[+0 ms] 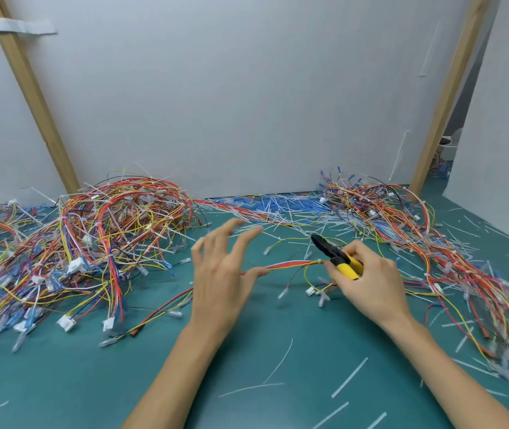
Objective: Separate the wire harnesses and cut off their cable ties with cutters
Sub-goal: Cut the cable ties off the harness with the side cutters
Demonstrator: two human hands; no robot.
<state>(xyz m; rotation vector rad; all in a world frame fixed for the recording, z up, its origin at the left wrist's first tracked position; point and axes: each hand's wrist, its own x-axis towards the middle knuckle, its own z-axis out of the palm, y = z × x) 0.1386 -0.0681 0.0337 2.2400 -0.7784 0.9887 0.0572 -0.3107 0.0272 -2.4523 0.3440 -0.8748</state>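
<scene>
White wall panels (pixel 247 88) stand behind a green work mat (pixel 247 351) strewn with cut white cable ties (pixel 349 377). One thin red-and-yellow wire harness (pixel 287 265) runs between the hands, with a big tangled harness pile (pixel 92 236) at the left. The right hand (pixel 370 283) grips yellow-handled black cutters (pixel 336 257) beside the harness end. The left hand (pixel 222 283) is open with fingers spread, its thumb at the harness.
</scene>
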